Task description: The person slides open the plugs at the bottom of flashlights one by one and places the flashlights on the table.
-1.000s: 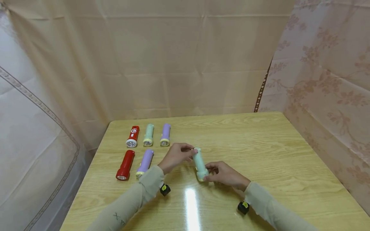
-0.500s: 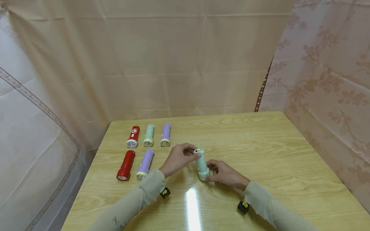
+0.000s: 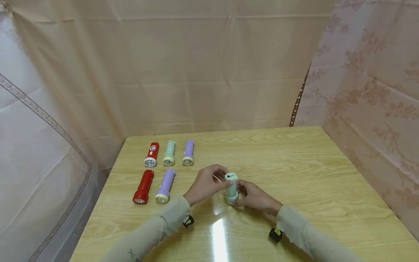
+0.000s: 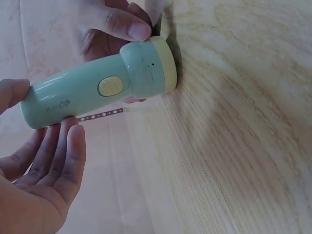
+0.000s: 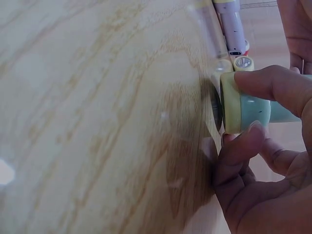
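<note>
A mint-green flashlight (image 3: 231,189) with a pale yellow rim stands nearly upright, head down, close over the wooden table. My left hand (image 3: 207,183) pinches its tail end between thumb and fingers. Lower down, the right hand (image 3: 258,198) holds the wide head from the other side. In the left wrist view the flashlight (image 4: 73,92) shows an oval yellow switch on its body. From the right wrist, thumb and forefinger are seen on either side of the yellow rim (image 5: 231,109), right at the table surface.
Left on the table (image 3: 294,174), a red-and-white flashlight (image 3: 151,153), a mint one (image 3: 169,151) and a purple one (image 3: 188,151) lie in the back row. In front lie a red flashlight (image 3: 143,186) and another purple one (image 3: 166,183). Curtains (image 3: 209,72) hang behind the table.
The mint-green flashlight has tipped from leaning to nearly upright, its tail end now facing up. My left hand has moved slightly right with the tail; the right hand stays at the head.
</note>
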`<action>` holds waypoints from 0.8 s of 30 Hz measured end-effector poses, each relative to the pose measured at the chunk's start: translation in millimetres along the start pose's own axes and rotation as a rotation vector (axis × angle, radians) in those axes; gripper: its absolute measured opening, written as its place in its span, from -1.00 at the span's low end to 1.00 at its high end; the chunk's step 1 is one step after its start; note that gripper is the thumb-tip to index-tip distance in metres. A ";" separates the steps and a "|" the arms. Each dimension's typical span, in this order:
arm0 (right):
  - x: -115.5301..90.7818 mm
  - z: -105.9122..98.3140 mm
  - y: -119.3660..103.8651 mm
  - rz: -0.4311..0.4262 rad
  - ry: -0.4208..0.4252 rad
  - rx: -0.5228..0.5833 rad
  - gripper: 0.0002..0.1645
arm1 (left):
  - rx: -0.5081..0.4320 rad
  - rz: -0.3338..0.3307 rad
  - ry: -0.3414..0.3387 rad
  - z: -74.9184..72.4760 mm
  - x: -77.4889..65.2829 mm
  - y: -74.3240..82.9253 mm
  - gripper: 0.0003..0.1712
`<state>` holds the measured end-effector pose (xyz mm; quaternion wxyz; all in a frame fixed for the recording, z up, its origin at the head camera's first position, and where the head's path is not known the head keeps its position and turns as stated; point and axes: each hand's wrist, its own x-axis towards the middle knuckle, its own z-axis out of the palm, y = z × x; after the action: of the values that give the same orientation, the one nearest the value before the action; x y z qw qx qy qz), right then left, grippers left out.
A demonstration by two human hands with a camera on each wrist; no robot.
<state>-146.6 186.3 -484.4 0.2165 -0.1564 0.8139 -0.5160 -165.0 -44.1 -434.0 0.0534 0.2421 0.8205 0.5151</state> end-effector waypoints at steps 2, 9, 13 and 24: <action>-0.5 1.0 0.3 0.000 0.007 0.003 -0.44 | -0.001 0.010 -0.004 1.3 -0.7 0.4 -0.68; -1.0 3.1 -0.9 0.014 0.023 0.020 -0.41 | -0.016 0.029 -0.015 4.8 -3.8 0.9 -0.70; -1.0 4.4 -1.1 0.022 0.035 0.048 -0.40 | -0.031 0.047 -0.037 7.7 -5.9 -1.4 -0.69; -0.1 5.8 1.0 0.017 0.066 0.043 -0.41 | -0.062 0.067 -0.085 7.1 -6.6 -5.2 -0.70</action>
<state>-143.5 182.3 -487.5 0.1972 -0.1273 0.8107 -0.5364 -158.6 -43.1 -442.9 0.0784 0.2895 0.7926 0.5308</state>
